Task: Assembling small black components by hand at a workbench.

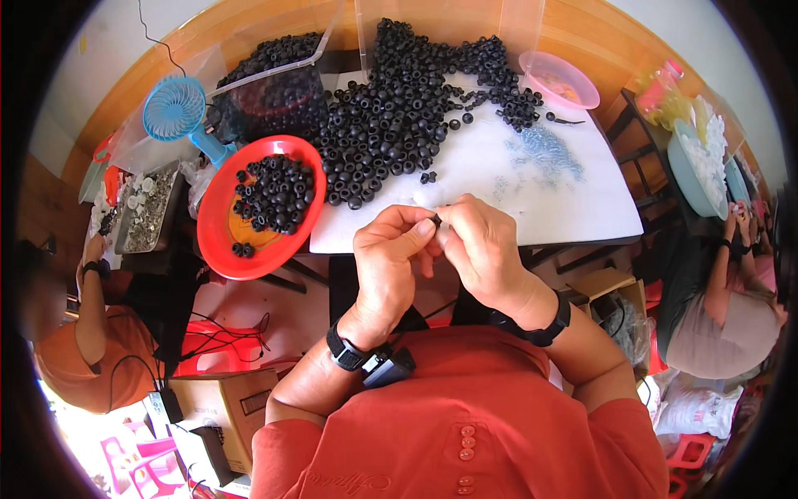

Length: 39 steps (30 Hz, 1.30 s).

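My left hand [389, 256] and my right hand [485, 249] meet above the near edge of the white table. Between their fingertips is a small black part [435, 219], mostly hidden, and both hands pinch it. Just beyond it, a tiny cluster of black parts [428, 177] lies on the white surface. A large pile of black, hollow, rounded parts [378, 137] spreads behind. To the left, a red plate [218, 249] holds more of them. Small clear bluish pieces [544, 154] lie scattered on the right.
A blue fan [174, 110] and a clear bin [274, 100] of black parts stand at the back left. A pink bowl [573, 90] sits at the back right, near a thin dark tool [567, 121]. Other people work at both sides, one in an orange shirt [96, 358].
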Each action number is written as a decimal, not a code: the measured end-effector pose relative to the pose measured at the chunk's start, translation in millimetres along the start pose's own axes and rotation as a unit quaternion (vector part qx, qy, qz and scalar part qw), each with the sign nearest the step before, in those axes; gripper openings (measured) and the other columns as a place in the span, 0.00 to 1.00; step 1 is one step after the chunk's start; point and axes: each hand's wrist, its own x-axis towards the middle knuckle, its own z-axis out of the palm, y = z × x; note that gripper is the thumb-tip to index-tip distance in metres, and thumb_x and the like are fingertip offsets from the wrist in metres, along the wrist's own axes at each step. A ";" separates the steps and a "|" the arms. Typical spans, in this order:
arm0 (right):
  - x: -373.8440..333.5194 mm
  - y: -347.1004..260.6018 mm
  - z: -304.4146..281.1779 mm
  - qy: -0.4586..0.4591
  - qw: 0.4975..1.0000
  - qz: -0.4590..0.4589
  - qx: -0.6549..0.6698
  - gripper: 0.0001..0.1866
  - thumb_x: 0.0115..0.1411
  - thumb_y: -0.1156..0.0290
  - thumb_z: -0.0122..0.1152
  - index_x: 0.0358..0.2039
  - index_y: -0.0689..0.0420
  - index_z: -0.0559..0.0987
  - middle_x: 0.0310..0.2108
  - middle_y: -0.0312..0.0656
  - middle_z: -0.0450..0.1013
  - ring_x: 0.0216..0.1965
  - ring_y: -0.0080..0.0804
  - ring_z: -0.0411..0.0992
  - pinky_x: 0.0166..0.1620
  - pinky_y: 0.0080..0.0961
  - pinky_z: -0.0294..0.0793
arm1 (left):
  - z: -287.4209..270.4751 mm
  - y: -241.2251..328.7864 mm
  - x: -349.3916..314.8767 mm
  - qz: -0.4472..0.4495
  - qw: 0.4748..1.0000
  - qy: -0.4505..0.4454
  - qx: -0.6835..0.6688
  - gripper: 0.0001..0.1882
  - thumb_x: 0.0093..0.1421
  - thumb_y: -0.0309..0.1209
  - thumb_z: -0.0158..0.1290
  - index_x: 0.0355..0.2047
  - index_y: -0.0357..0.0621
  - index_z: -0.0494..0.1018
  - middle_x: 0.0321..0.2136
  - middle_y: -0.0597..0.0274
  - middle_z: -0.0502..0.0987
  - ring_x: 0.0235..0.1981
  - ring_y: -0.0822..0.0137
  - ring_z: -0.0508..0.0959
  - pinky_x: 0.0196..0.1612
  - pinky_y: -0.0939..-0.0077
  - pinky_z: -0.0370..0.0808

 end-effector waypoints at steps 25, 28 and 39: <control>-4.4 3.2 4.9 0.087 0.986 -0.051 -0.135 0.14 0.44 0.76 0.67 0.28 0.55 0.69 0.22 0.40 0.66 0.22 0.41 0.68 0.25 0.37 0.67 | 3.3 13.7 -0.1 -0.037 0.995 -0.053 0.072 0.06 0.63 0.23 0.57 0.38 0.31 0.77 0.28 0.59 0.79 0.23 0.72 0.76 0.27 0.79 0.72; -7.5 2.3 6.8 0.073 0.989 -0.047 -0.115 0.13 0.45 0.76 0.66 0.28 0.55 0.69 0.22 0.40 0.66 0.22 0.41 0.69 0.25 0.37 0.67 | -2.5 9.1 1.1 -0.029 0.996 -0.054 0.068 0.06 0.63 0.22 0.56 0.38 0.30 0.77 0.29 0.58 0.79 0.23 0.72 0.76 0.26 0.79 0.73; -7.3 2.7 -13.5 -0.021 0.996 0.022 0.081 0.08 0.59 0.74 0.62 0.38 0.58 0.75 0.27 0.43 0.73 0.27 0.45 0.74 0.29 0.36 0.72 | -7.5 6.6 1.8 -0.022 0.997 -0.064 0.025 0.06 0.62 0.23 0.58 0.37 0.32 0.78 0.28 0.56 0.80 0.24 0.70 0.78 0.20 0.82 0.70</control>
